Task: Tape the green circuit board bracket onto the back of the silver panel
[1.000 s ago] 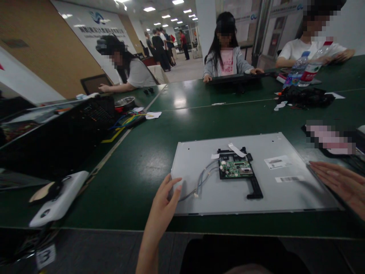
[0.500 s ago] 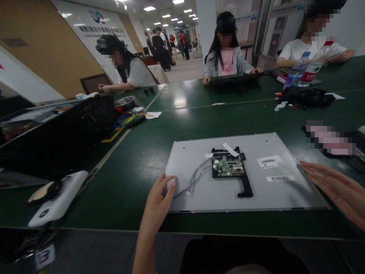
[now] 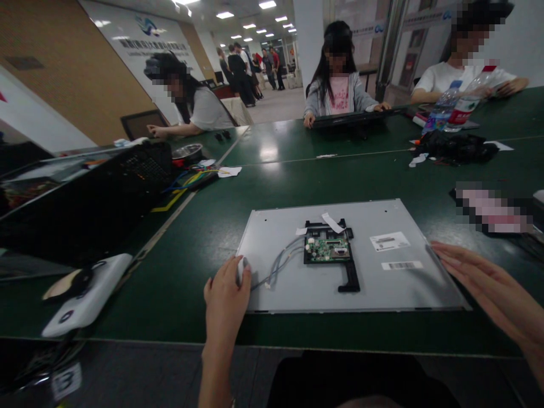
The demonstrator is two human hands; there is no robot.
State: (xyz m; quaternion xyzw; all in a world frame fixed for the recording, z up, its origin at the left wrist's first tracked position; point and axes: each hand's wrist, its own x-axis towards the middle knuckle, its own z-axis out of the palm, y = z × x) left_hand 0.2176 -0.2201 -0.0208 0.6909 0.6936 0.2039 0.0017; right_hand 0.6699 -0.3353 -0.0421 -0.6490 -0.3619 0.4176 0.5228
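A grey metal-backed display panel (image 3: 280, 294) lies flat on the green table before me. Mounted near its middle is a green circuit board (image 3: 325, 249) in a black plastic bracket (image 3: 351, 277), with white tape strips on top. Thin grey-blue cables (image 3: 276, 266) run from the board toward the left edge. My left hand (image 3: 227, 289) is closed around that left edge, thumb on the upper side and fingertips partly hidden. Along the right edge, my right hand (image 3: 484, 277) rests with its fingers stretched out straight, its side against the panel.
An open black computer case (image 3: 93, 198) stands at left, beside a white device (image 3: 89, 294). Bottles (image 3: 465, 107), a black plastic bag (image 3: 459, 147) and a blurred pink item (image 3: 493, 209) are at right. Across the table, a person holds a black panel (image 3: 352, 118).
The display panel has slid a little to the left, and both my hands have moved left with it. My left hand's fingers have closed more around the edge.
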